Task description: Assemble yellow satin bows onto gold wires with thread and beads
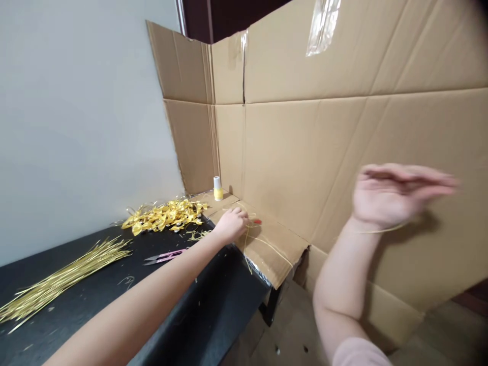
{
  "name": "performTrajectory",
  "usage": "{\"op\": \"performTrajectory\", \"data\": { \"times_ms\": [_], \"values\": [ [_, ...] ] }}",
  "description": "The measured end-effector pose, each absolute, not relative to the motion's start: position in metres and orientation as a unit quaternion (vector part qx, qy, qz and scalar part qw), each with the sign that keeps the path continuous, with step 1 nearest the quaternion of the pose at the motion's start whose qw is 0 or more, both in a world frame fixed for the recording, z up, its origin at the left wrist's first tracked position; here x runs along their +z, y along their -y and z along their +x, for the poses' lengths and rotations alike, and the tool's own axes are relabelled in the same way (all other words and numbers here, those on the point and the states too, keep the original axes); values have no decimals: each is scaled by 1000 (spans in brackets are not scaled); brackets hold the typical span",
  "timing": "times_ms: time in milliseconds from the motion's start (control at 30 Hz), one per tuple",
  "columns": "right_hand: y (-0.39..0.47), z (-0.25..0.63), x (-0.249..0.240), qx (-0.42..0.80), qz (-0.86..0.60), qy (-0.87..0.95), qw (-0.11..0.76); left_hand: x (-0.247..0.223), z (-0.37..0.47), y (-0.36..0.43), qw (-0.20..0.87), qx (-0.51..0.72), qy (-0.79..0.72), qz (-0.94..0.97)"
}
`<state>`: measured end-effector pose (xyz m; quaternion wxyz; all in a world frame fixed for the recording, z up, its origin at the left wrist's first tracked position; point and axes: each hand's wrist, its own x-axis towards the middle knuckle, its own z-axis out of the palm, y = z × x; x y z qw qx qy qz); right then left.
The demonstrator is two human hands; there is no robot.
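Observation:
My left hand point(232, 224) rests low over the cardboard-covered end of the table, its fingers closed on a thin yellow thread point(267, 242). The thread loops around the fingertips and trails over the cardboard edge. A small red piece point(257, 221) lies beside those fingers. My right hand point(396, 195) is raised at the right before the cardboard wall, blurred by motion, with its fingers extended and close together. A thin yellow strand point(385, 230) curves across the right wrist; whether the fingers hold it is not clear.
Gold ribbon flowers point(163, 216) lie piled by the wall. A yellow bottle with a white cap point(217, 189) stands in the corner. Pink-handled thread snips point(165, 256) and a bundle of gold strands point(64, 282) lie on the black table point(152, 277). Tall cardboard point(290, 152) encloses the back and right.

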<state>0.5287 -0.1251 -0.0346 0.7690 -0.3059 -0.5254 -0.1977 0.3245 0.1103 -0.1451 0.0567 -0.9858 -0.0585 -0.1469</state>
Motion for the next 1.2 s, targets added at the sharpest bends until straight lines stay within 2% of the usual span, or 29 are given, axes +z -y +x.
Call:
{"op": "performTrajectory", "data": {
  "times_ms": [67, 133, 300, 633, 767, 933, 1000, 1067, 1100, 1200],
  "values": [
    [113, 527, -48, -140, -222, 537, 802, -147, 338, -118, 68, -125, 44, -989],
    [108, 526, -63, -95, -217, 541, 807, -152, 345, -122, 71, -107, 33, -991],
    [142, 541, -93, -112, -246, 483, 833, -150, 350, -124, 53, -113, 32, -992],
    [194, 545, -119, -190, -293, 397, 849, -47, 382, -114, -49, -232, 78, -968],
    [192, 542, -120, -181, -302, 401, 846, -38, 387, -77, -149, -243, 55, -957],
    [193, 542, -124, -177, -321, 406, 837, -51, 377, -58, -336, -61, -51, -938],
    [195, 543, -125, -177, -322, 398, 841, -60, 372, -73, -299, -96, -5, -949],
    [197, 543, -126, -172, -320, 389, 846, -74, 366, -93, -146, -135, 96, -975],
    [197, 543, -127, -167, -317, 386, 850, -83, 362, -102, -112, -133, 112, -978],
    [190, 539, -130, -149, -296, 386, 861, -117, 347, -106, -68, -123, 106, -984]
  ]
}}
